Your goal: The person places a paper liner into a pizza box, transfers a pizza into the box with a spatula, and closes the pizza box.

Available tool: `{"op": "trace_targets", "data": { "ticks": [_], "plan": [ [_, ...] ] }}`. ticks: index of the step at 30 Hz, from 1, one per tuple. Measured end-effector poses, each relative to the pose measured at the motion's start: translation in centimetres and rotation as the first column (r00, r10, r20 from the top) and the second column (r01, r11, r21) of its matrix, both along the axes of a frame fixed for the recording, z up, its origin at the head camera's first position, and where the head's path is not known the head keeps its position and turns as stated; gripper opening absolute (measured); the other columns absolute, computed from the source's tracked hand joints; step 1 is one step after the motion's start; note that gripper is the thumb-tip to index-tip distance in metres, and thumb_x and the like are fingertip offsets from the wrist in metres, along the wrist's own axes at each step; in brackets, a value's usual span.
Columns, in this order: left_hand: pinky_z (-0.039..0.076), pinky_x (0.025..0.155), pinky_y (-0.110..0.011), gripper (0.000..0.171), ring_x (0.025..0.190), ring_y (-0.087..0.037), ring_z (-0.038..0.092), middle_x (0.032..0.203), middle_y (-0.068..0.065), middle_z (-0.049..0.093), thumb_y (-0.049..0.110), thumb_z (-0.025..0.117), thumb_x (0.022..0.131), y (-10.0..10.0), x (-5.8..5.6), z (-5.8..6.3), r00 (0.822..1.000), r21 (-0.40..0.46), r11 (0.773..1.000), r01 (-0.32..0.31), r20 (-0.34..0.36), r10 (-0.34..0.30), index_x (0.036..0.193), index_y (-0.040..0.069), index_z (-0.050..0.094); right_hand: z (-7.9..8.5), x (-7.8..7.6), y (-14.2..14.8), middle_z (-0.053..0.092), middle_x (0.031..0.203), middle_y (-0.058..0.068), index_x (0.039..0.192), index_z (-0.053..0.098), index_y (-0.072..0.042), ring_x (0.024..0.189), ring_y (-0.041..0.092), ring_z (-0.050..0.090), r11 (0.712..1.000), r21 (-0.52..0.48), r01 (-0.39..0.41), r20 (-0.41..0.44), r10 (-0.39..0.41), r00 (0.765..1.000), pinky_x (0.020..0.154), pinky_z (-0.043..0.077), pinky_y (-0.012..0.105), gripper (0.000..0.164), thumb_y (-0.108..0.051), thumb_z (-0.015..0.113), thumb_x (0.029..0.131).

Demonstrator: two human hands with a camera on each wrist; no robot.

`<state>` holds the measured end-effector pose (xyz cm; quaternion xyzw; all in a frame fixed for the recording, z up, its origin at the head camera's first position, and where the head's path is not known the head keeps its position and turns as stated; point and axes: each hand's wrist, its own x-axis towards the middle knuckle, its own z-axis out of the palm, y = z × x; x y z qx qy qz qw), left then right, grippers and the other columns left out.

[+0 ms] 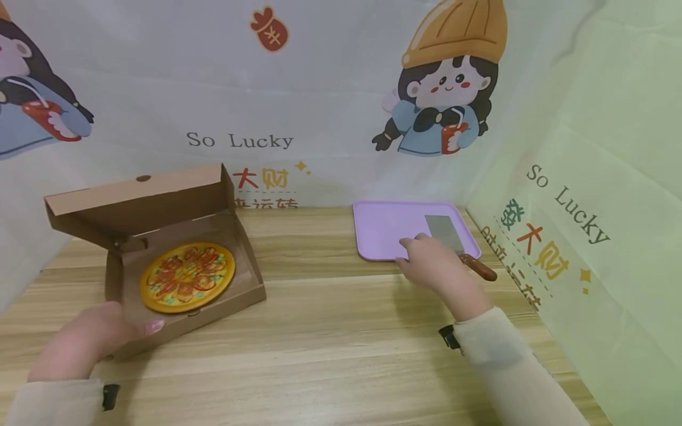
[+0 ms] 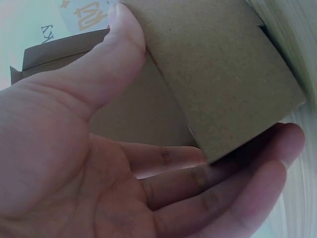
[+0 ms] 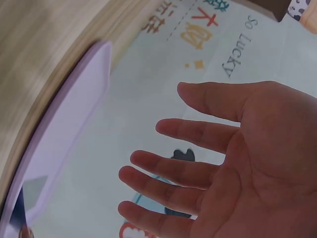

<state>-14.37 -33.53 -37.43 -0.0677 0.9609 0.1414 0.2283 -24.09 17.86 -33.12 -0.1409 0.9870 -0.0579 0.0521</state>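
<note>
A cardboard pizza box (image 1: 250, 296) stands with its lid raised on the left of the table, and a round toy pizza (image 1: 186, 275) lies inside. My left hand (image 1: 98, 328) grips the box's near left corner. In the left wrist view its thumb (image 2: 124, 39) lies along the cardboard (image 2: 218, 74) while the fingers reach under the corner. With fingers spread and palm bare, my right hand (image 1: 434, 263) hovers by the front edge of a purple tray (image 1: 375, 234). A pizza server (image 1: 444, 231) with a flat metal blade and brown handle (image 1: 478, 267) rests across the tray's right side.
Wood-grain tabletop (image 1: 314, 313) stretches between the box and the tray. A printed white cloth (image 1: 319, 106) hangs along the back, and a similar cloth (image 1: 613, 177) closes off the right side. The tray stands close to both.
</note>
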Motion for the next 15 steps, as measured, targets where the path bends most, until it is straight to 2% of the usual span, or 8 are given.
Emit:
{"op": "trace_targets", "data": {
  "ticks": [7, 12, 15],
  "plan": [
    [0.058, 0.085, -0.063, 0.105, 0.085, -0.036, 0.067, 0.097, -0.033, 0.068, 0.070, 0.058, 0.100, 0.3, 0.3, 0.3, 1.000, 0.017, 1.000, -0.001, -0.010, 0.001, 0.121, -0.033, 0.050, -0.5, 0.4, -2.4, 0.055, 0.154, 0.029, 0.154, 0.052, 0.001, 0.145, 0.046, 0.052, 1.000, -0.030, -0.008, 0.040, 0.009, 0.999, 0.121, 0.045, 0.059, 0.051, -0.024, 0.053, 0.109],
    [0.057, 0.086, -0.064, 0.104, 0.085, -0.037, 0.067, 0.096, -0.032, 0.069, 0.070, 0.057, 0.100, 0.2, 0.3, 0.2, 1.000, 0.011, 1.000, 0.008, -0.016, -0.008, 0.119, -0.032, 0.053, -1.0, 0.6, -4.2, 0.055, 0.154, 0.027, 0.156, 0.052, -0.002, 0.145, 0.045, 0.053, 0.999, -0.035, -0.022, 0.056, 0.024, 0.998, 0.120, 0.047, 0.059, 0.052, -0.023, 0.054, 0.108],
    [0.057, 0.087, -0.066, 0.103, 0.090, -0.044, 0.069, 0.102, -0.039, 0.068, 0.069, 0.058, 0.100, 0.2, 0.3, 0.1, 0.999, 0.015, 1.000, 0.011, -0.031, -0.011, 0.120, -0.032, 0.052, -1.5, 0.6, -5.4, 0.057, 0.153, 0.026, 0.156, 0.052, -0.004, 0.142, 0.043, 0.056, 0.998, -0.034, -0.044, 0.051, 0.045, 0.998, 0.118, 0.049, 0.059, 0.053, -0.027, 0.056, 0.109]
  ]
}}
